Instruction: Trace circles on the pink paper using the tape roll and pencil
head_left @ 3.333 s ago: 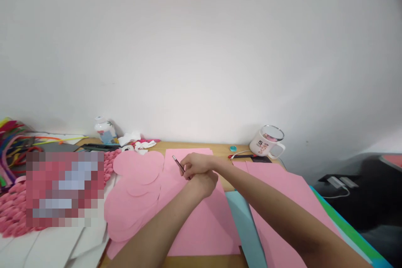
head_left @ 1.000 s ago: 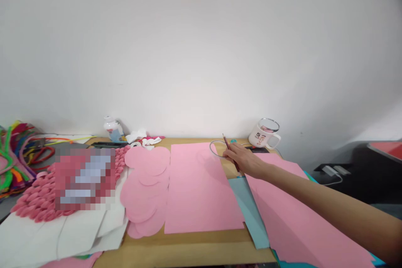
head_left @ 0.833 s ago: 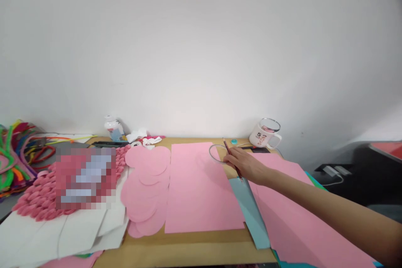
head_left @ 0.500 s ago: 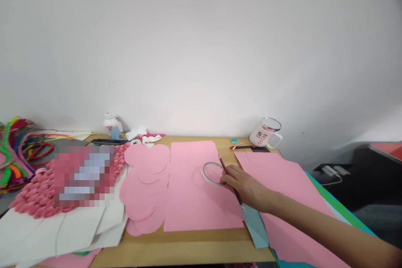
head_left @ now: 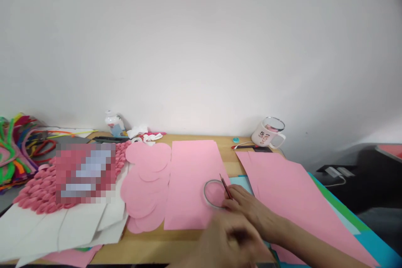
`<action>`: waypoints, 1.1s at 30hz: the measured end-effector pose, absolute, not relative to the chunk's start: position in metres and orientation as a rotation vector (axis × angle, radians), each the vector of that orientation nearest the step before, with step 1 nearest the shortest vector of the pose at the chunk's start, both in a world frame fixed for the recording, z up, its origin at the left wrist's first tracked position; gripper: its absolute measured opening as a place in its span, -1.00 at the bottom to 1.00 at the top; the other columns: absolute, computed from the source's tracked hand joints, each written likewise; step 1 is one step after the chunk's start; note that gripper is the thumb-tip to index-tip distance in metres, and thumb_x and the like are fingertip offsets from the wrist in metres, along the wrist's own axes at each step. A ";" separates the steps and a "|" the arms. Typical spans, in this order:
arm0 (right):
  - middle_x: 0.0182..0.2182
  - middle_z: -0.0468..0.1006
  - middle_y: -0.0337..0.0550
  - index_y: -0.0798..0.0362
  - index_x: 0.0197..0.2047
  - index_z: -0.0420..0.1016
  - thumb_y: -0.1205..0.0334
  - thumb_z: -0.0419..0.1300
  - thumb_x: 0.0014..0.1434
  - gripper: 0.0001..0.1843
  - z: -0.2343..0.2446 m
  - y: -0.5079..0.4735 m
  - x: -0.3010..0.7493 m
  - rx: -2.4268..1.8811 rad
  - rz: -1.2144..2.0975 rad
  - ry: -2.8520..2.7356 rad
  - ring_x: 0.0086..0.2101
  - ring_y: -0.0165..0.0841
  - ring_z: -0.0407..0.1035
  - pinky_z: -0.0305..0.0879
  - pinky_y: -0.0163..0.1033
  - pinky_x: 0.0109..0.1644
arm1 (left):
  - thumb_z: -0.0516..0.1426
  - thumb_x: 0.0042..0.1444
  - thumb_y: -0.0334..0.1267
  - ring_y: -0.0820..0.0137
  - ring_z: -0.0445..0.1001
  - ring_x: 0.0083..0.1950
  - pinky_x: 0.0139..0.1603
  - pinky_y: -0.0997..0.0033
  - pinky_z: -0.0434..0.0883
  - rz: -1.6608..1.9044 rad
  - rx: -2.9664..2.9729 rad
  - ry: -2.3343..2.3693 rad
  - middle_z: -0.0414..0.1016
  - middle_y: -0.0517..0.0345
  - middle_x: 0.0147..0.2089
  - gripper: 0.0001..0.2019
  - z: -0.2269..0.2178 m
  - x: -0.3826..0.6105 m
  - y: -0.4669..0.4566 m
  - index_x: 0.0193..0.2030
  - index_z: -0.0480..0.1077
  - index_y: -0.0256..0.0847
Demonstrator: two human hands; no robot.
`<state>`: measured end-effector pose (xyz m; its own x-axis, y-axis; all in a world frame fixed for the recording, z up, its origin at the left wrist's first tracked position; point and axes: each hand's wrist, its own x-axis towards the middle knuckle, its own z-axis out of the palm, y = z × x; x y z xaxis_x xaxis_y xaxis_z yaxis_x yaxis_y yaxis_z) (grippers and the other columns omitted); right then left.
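Observation:
My right hand (head_left: pixel 241 203) is closed on a dark pencil (head_left: pixel 225 186) and a thin grey ring (head_left: pixel 204 192), over the right side of a pink paper sheet (head_left: pixel 191 176). The pencil's tip points up and away from me. My left hand (head_left: pixel 230 234), smeared by motion, is near the sheet's lower right corner, in front of my right hand. Its fingers appear curled, but I cannot see what, if anything, they hold. Left of the sheet lie several overlapping pink paper circles (head_left: pixel 146 192).
More pink sheets (head_left: pixel 289 192) lie on coloured paper at the right. A white mug (head_left: pixel 265 134) and a small white bottle (head_left: pixel 115 124) stand by the wall. At the left are a knotted pink piece (head_left: pixel 37 192), white sheets (head_left: pixel 78 226) and colourful pipe cleaners (head_left: pixel 19 146).
My right hand has drawn nearer to me with the pencil and the ring. My left hand has come into view from below, beside it.

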<state>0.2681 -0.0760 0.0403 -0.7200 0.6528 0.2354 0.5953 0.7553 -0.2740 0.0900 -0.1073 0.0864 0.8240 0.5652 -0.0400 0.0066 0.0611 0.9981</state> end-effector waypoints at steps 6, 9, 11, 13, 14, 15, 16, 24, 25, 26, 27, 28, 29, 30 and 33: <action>-0.29 0.39 -0.03 0.02 -0.15 0.41 0.52 -0.10 0.19 -0.65 0.028 -0.080 0.270 -0.972 0.307 -2.490 -0.22 -0.25 0.28 0.32 -0.13 -0.20 | 0.09 0.04 -0.26 0.41 0.34 -0.42 -0.35 0.41 0.34 1.180 1.620 1.294 0.35 0.25 -0.50 -0.91 0.044 0.066 -0.062 -0.38 0.37 -0.20; -0.24 0.43 -0.03 -0.01 -0.14 0.41 0.44 -0.08 0.24 -0.70 0.028 -0.078 0.273 -1.022 0.464 -2.204 -0.19 -0.27 0.34 0.35 -0.18 -0.19 | 0.06 0.09 -0.34 0.38 0.40 -0.33 -0.31 0.38 0.40 1.144 1.920 1.288 0.43 0.16 -0.37 -0.92 0.027 0.061 -0.058 -0.34 0.38 -0.20; -0.22 0.47 -0.04 -0.02 -0.09 0.40 0.30 -0.05 0.29 -0.77 0.032 -0.070 0.273 -1.105 0.596 -1.917 -0.18 -0.28 0.39 0.36 -0.19 -0.14 | 0.05 0.14 -0.36 0.34 0.44 -0.21 -0.21 0.32 0.44 1.091 2.157 1.209 0.47 0.08 -0.24 -0.90 0.021 0.063 -0.058 -0.24 0.39 -0.20; -0.29 0.52 -0.08 -0.01 -0.05 0.38 0.11 -0.02 0.31 -0.75 0.036 -0.058 0.272 -1.198 0.733 -1.612 -0.21 -0.29 0.43 0.37 -0.18 -0.09 | 0.06 0.17 -0.39 0.27 0.44 -0.06 -0.08 0.24 0.45 1.024 2.407 1.091 0.48 0.00 -0.12 -0.87 0.017 0.069 -0.058 -0.16 0.38 -0.23; -0.35 0.53 -0.11 0.01 -0.03 0.38 0.02 0.00 0.30 -0.68 0.037 -0.050 0.271 -1.215 0.810 -1.479 -0.23 -0.28 0.45 0.37 -0.16 -0.08 | 0.06 0.17 -0.41 0.24 0.42 0.00 -0.03 0.20 0.45 0.980 2.520 1.043 0.47 -0.03 -0.08 -0.86 0.015 0.072 -0.058 -0.15 0.38 -0.25; -0.42 0.53 -0.14 0.03 -0.02 0.39 -0.06 0.00 0.28 -0.61 0.037 -0.041 0.269 -1.203 0.888 -1.367 -0.27 -0.28 0.45 0.38 -0.14 -0.08 | 0.07 0.17 -0.41 0.20 0.41 0.03 0.00 0.16 0.44 0.930 2.617 1.013 0.48 -0.06 -0.07 -0.87 0.013 0.076 -0.057 -0.15 0.38 -0.27; -0.49 0.51 -0.18 0.05 -0.03 0.41 -0.14 0.00 0.24 -0.53 0.036 -0.032 0.268 -1.166 0.964 -1.274 -0.32 -0.28 0.46 0.39 -0.13 -0.10 | 0.08 0.18 -0.40 0.18 0.40 0.05 0.01 0.13 0.44 0.884 2.696 0.999 0.48 -0.08 -0.06 -0.87 0.011 0.078 -0.057 -0.15 0.39 -0.29; -0.58 0.43 -0.26 0.11 -0.44 0.46 -0.23 0.33 -0.13 -0.48 0.021 0.000 0.260 -1.168 1.343 -0.959 -0.48 -0.36 0.43 0.41 -0.21 -0.23 | 0.04 0.20 -0.38 0.13 0.25 0.23 0.12 0.08 0.35 0.642 2.967 1.018 0.31 -0.16 0.19 -0.73 -0.004 0.081 -0.055 0.04 0.35 -0.18; -0.59 0.41 -0.29 0.09 -0.48 0.42 -0.22 0.35 -0.16 -0.50 0.022 0.000 0.259 -1.169 1.366 -0.954 -0.49 -0.37 0.42 0.42 -0.21 -0.23 | 0.06 0.18 -0.37 0.11 0.26 0.22 0.13 0.08 0.33 0.620 2.977 1.010 0.32 -0.17 0.18 -0.71 -0.004 0.082 -0.055 0.05 0.35 -0.18; -0.60 0.39 -0.31 0.08 -0.51 0.39 -0.21 0.36 -0.18 -0.50 0.022 0.000 0.260 -1.167 1.385 -0.956 -0.50 -0.37 0.42 0.42 -0.21 -0.23 | 0.08 0.17 -0.36 0.10 0.28 0.20 0.14 0.07 0.32 0.591 2.988 0.993 0.32 -0.18 0.16 -0.70 -0.002 0.082 -0.055 0.06 0.34 -0.19; -0.60 0.38 -0.32 0.07 -0.53 0.37 -0.20 0.37 -0.18 -0.51 0.022 0.001 0.260 -1.165 1.400 -0.966 -0.50 -0.37 0.42 0.42 -0.20 -0.23 | 0.09 0.15 -0.35 0.08 0.28 0.19 0.14 0.06 0.31 0.554 2.996 0.981 0.32 -0.20 0.16 -0.67 -0.001 0.083 -0.055 0.08 0.33 -0.20; -0.60 0.37 -0.33 0.06 -0.54 0.35 -0.20 0.36 -0.18 -0.51 0.023 0.001 0.260 -1.166 1.411 -0.984 -0.50 -0.37 0.42 0.43 -0.19 -0.23 | 0.10 0.14 -0.34 0.06 0.28 0.19 0.14 0.06 0.30 0.510 3.002 0.976 0.32 -0.21 0.16 -0.64 0.002 0.084 -0.055 0.10 0.32 -0.20; -0.60 0.38 -0.32 0.06 -0.53 0.35 -0.19 0.36 -0.17 -0.51 0.023 0.002 0.261 -1.170 1.419 -1.008 -0.49 -0.36 0.42 0.43 -0.19 -0.22 | 0.10 0.13 -0.34 0.05 0.28 0.19 0.14 0.05 0.29 0.461 3.006 0.976 0.30 -0.22 0.17 -0.62 0.004 0.085 -0.055 0.11 0.31 -0.20; -0.59 0.40 -0.31 0.06 -0.53 0.35 -0.20 0.35 -0.16 -0.52 0.023 0.003 0.261 -1.175 1.426 -1.034 -0.48 -0.35 0.43 0.43 -0.18 -0.21 | 0.10 0.12 -0.34 0.03 0.27 0.19 0.14 0.04 0.29 0.417 3.007 0.982 0.29 -0.22 0.18 -0.61 0.007 0.085 -0.056 0.12 0.31 -0.20; -0.58 0.42 -0.29 0.06 -0.53 0.35 -0.21 0.33 -0.15 -0.51 0.024 0.007 0.262 -1.198 1.438 -1.103 -0.47 -0.34 0.43 0.43 -0.17 -0.21 | 0.09 0.11 -0.35 0.02 0.26 0.19 0.11 0.04 0.30 0.335 3.005 0.998 0.28 -0.22 0.18 -0.59 0.013 0.085 -0.057 0.13 0.29 -0.21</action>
